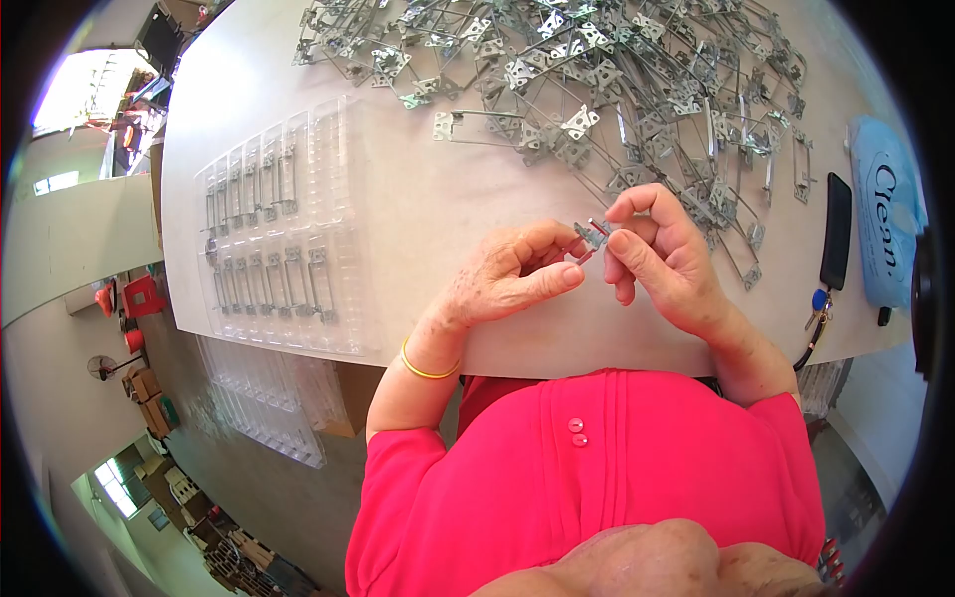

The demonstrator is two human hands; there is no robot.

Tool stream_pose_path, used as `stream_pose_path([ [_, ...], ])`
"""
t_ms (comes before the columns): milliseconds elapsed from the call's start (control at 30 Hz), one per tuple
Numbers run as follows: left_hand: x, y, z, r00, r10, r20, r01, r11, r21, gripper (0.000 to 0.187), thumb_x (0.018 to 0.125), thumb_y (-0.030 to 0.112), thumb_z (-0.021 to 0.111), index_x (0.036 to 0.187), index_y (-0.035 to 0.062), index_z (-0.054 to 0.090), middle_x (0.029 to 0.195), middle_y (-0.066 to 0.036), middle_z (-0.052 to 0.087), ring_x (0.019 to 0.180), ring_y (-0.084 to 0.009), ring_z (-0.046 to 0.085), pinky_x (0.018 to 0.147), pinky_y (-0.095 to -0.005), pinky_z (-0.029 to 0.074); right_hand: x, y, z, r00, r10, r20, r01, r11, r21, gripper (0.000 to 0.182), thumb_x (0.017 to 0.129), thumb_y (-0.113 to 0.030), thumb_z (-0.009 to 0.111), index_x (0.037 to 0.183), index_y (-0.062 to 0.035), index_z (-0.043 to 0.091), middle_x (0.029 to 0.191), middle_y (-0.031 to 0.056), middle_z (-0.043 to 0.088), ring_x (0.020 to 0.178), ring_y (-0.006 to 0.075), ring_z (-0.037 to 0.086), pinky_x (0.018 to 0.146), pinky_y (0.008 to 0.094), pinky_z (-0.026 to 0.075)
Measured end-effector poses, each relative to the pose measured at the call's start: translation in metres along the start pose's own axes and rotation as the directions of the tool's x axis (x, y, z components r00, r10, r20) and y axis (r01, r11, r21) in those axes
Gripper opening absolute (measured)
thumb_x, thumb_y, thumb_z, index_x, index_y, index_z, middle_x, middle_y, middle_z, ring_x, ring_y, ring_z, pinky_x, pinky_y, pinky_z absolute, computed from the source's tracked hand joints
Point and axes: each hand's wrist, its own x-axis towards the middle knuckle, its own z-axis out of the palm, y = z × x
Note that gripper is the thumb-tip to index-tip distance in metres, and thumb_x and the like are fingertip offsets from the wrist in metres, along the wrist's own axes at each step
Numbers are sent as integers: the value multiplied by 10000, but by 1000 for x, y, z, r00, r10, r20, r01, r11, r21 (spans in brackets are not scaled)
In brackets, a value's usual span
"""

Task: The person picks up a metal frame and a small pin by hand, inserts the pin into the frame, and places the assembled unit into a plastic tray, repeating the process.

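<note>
A small metal wire bracket (594, 235) is held up over the near part of the table, between my two hands. My left hand (517, 274), with a yellow bangle at its wrist, closes thumb and fingers around its left side. From the right, my right hand (665, 254) has curled fingers, and its thumb and fingertips meet the bracket's other end. The fingers partly hide the bracket. Beyond my hands lies a large tangled pile of similar metal brackets (587, 75), with some loose ones at its near edge.
A clear plastic tray (333, 214) on the left holds two rows of brackets. To the right lie a black phone (837, 229), keys (818, 310) and a blue "Clean" packet (885, 214). More clear trays (264, 403) sit below the table's left front edge.
</note>
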Motion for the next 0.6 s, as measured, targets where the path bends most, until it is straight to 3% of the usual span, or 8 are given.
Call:
stream_pose_path([
  [167, 1, 3, 2, 1000, 12, -20, -10, 995, 99, 356, 931, 320, 750, 1086, 6, 690, 685, 16, 524, 617, -57, 456, 543, -256, 369, -2, -2, -5, 998, 45, 52, -41, 997, -69, 140, 1049, -123, 555, 1169, -53, 564, 793, 10, 630, 624, 54, 572, 558, 214, 462],
  [300, 2, 6, 6, 998, 59, -24, -53, 977, 205, 356, 898, 308, 762, 1091, 16, 696, 664, -11, 526, 601, -90, 476, 547, -277, 396, -2, 2, -3, 1000, -1, 13, 3, 994, -109, 99, 1030, -110, 592, 1098, -42, 618, 797, 6, 635, 640, 49, 570, 572, 222, 459],
  [367, 2, 6, 7, 998, 66, -25, -59, 973, 222, 344, 897, 290, 763, 1087, 11, 701, 667, -2, 518, 598, -73, 461, 535, -268, 371, 0, 4, -9, 986, -162, 32, 162, 906, -392, 65, 998, -96, 642, 1004, -33, 651, 802, 7, 612, 658, 57, 557, 583, 228, 440],
  [400, 2, 6, 7, 997, 73, -24, -65, 968, 240, 332, 895, 273, 764, 1084, 6, 706, 670, 8, 510, 595, -56, 447, 524, -258, 347, 2, 4, -9, 987, -160, 34, 160, 906, -392, 65, 998, -96, 642, 1004, -33, 651, 802, 7, 612, 658, 57, 557, 583, 228, 440],
  [467, 2, 7, 7, 998, 65, -13, -59, 966, 252, 326, 888, 268, 766, 1079, 10, 707, 661, 7, 509, 587, -60, 444, 520, -262, 346, 6, 3, -8, 905, -418, 78, 382, 720, -580, 66, 966, -80, 681, 935, -26, 659, 805, 10, 575, 670, 70, 536, 578, 240, 414],
  [600, 1, 4, 11, 998, 66, 2, -64, 958, 279, 310, 859, 245, 776, 1057, 16, 709, 639, 0, 496, 567, -71, 440, 512, -273, 352, 2, -1, -8, 947, -320, 27, 285, 800, -528, 93, 960, -92, 701, 926, -28, 643, 809, 17, 547, 667, 80, 507, 579, 237, 398],
])
